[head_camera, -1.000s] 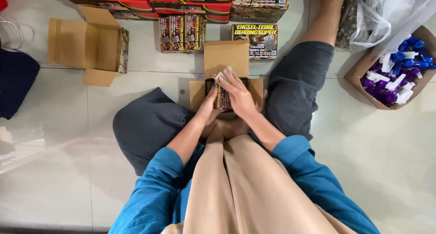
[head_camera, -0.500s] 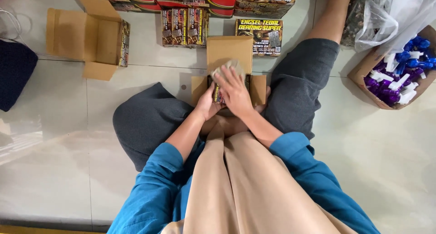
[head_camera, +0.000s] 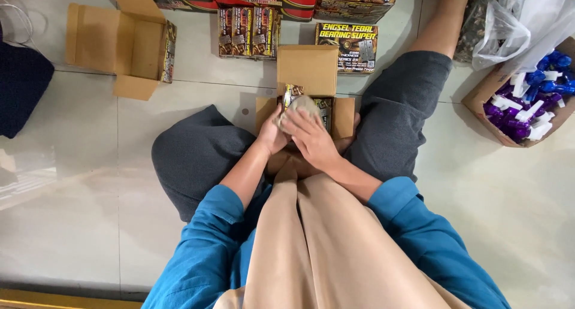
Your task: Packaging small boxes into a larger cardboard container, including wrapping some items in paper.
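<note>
While the small packet (head_camera: 297, 103) is going down into the open cardboard box (head_camera: 306, 69) between the knees, it looks best to keep it square to the packs already inside and press evenly. Left hand (head_camera: 272, 132) is curling around the packet's left edge, fingers closed on it. Right hand (head_camera: 311, 138) is lying flat over it, fingers together, pushing down. 2 hands touching it.
</note>
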